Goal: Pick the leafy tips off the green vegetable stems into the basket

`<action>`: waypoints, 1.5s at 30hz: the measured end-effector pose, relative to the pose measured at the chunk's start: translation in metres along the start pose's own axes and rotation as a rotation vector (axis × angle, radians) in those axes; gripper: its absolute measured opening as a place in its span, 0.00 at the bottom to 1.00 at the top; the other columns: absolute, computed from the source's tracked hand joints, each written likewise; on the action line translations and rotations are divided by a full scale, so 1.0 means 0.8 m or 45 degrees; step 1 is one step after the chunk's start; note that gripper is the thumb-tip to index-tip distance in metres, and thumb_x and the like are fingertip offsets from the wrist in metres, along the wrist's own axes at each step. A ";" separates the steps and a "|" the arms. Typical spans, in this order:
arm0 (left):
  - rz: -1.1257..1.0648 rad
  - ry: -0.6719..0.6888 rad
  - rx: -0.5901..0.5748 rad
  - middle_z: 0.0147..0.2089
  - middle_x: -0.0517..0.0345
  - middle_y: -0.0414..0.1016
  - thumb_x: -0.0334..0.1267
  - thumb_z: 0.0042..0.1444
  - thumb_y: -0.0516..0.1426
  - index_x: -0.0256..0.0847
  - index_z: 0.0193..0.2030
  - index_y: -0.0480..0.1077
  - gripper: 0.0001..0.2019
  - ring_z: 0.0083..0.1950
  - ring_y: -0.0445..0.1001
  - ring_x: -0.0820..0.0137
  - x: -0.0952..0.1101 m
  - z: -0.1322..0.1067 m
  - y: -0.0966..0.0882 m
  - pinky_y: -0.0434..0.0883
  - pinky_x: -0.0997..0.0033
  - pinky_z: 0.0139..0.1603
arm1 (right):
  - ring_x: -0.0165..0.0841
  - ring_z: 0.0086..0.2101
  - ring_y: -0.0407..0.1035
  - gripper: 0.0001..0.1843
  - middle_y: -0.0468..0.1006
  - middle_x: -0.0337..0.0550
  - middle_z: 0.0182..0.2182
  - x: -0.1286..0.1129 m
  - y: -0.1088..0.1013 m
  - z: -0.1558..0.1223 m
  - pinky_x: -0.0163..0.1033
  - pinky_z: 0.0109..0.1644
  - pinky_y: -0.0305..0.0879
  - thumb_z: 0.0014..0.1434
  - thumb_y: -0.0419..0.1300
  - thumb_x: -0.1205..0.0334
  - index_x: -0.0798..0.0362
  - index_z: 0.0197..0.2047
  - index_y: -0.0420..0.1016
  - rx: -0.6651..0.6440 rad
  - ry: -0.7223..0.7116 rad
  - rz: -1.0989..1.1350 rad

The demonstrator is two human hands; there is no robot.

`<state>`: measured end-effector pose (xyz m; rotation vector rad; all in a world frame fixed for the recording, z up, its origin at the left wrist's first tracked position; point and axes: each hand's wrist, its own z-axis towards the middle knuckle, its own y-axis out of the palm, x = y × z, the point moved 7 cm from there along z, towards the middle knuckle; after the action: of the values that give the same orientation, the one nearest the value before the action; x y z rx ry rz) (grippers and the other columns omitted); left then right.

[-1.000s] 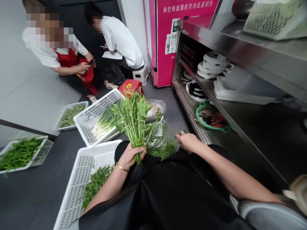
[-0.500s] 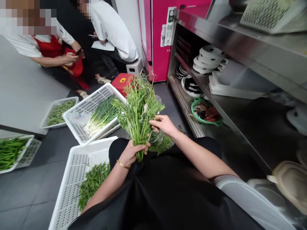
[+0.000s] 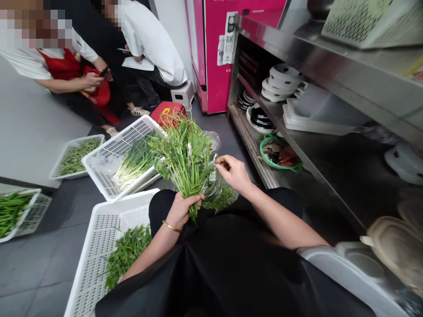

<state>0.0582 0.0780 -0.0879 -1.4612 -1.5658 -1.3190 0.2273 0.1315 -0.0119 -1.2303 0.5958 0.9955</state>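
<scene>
My left hand (image 3: 181, 212), with a gold bangle at the wrist, is wrapped round the lower stems of a bunch of leafy greens (image 3: 187, 169). The bunch stands upright above my lap, thin curly tips at the top. My right hand (image 3: 235, 174) is just right of the bunch, thumb and fingers pinched together; whatever is between them is too small to make out. Behind and below it lies a clear plastic bag (image 3: 214, 187) with green trimmings (image 3: 220, 200). By my left forearm, a white basket (image 3: 95, 233) holds loose leafy greens (image 3: 128, 252).
Ahead on the left, a white basket (image 3: 99, 176) holds scallions (image 3: 137, 163); other baskets with green beans (image 3: 81, 156) and green stalks (image 3: 15, 209) stand farther left. A steel shelf (image 3: 297, 158) runs along my right. Two people (image 3: 155, 44) sit or stand ahead.
My right hand has moved off the stems, slightly to the right. My left hand still grips the bunch, which leans a little more to the left.
</scene>
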 end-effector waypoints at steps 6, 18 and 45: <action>0.110 0.048 0.043 0.17 0.60 0.68 0.32 0.42 0.61 0.32 0.25 0.74 0.04 0.19 0.64 0.75 0.002 -0.004 0.000 0.63 0.74 0.21 | 0.31 0.28 0.69 0.14 0.73 0.47 0.34 -0.046 0.051 -0.026 0.34 0.27 0.58 0.64 0.46 0.61 0.55 0.44 0.71 -0.511 -0.565 -0.960; -0.134 -0.125 -0.041 0.25 0.57 0.72 0.30 0.41 0.63 0.31 0.36 0.73 0.13 0.18 0.60 0.80 -0.027 -0.009 0.001 0.57 0.77 0.19 | 0.28 0.28 0.66 0.08 0.73 0.42 0.28 -0.036 0.036 0.006 0.33 0.31 0.59 0.55 0.52 0.63 0.57 0.30 0.70 -0.251 -0.242 -0.273; -0.249 -0.207 -0.179 0.26 0.57 0.71 0.30 0.39 0.64 0.32 0.42 0.69 0.20 0.17 0.58 0.82 -0.010 -0.016 -0.016 0.55 0.78 0.18 | 0.33 0.43 0.63 0.17 0.68 0.49 0.47 -0.047 -0.002 0.004 0.38 0.44 0.61 0.62 0.48 0.66 0.48 0.50 0.71 -0.098 -0.872 -0.819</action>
<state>0.0449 0.0648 -0.0946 -1.5668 -1.7900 -1.4785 0.2107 0.1236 0.0213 -0.9587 -0.3630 0.8083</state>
